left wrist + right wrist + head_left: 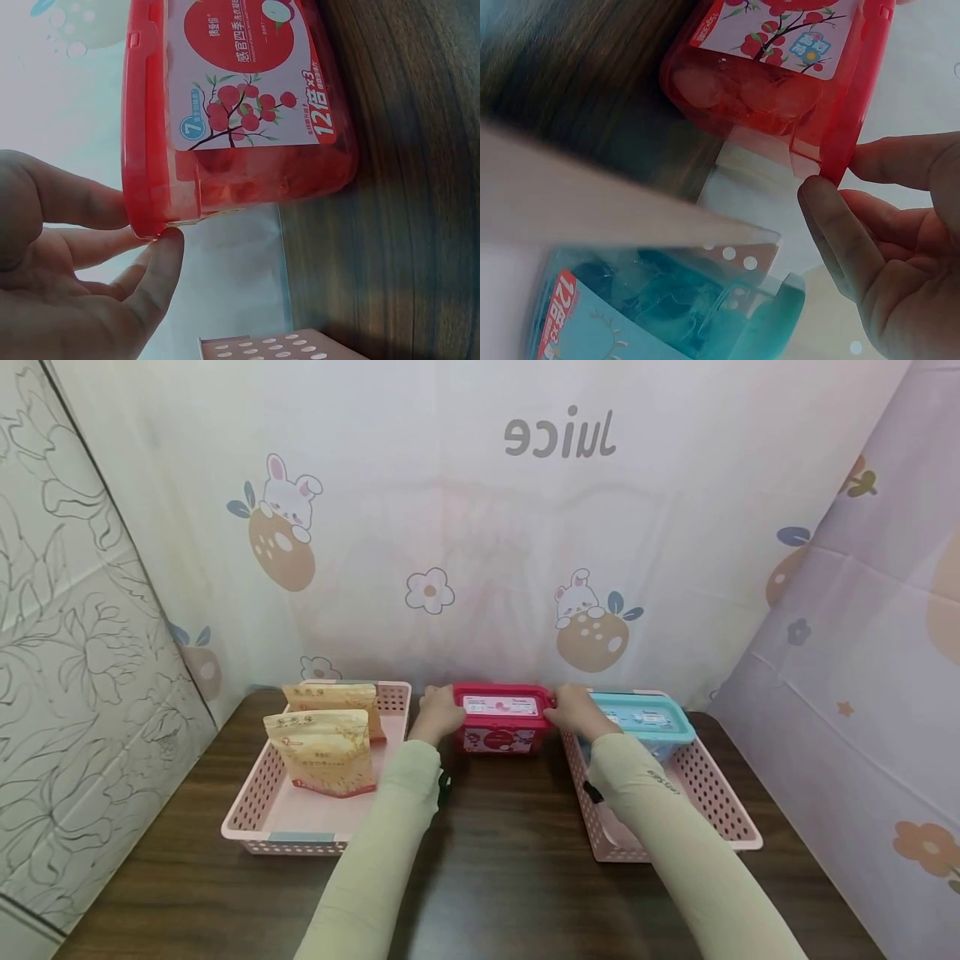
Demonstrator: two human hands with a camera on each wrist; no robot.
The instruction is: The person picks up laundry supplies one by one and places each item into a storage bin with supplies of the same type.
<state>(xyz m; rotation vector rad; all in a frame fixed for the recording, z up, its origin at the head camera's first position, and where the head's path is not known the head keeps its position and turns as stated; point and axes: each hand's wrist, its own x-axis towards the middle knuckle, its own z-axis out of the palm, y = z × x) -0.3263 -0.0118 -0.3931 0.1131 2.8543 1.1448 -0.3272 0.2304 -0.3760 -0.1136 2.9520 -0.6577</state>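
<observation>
A red tub of laundry pods (501,740) with a red lid stands at the back middle of the dark wooden table (510,860). My left hand (438,717) pinches the left end of its lid, thumb and index fingertip at the rim in the left wrist view. At the opposite end, my right hand (576,712) grips the lid's edge between thumb and fingers. Red pods show through the tub's clear wall (742,94). Beside my right hand, a blue-lidded tub (651,717) sits in the right pink basket (708,789), partly covered by my forearm.
The left pink basket (300,818) holds two yellow standing pouches, a front pouch (326,758) and a rear pouch (333,697). A printed curtain (480,527) hangs close behind the tub. Both baskets flank the red tub closely.
</observation>
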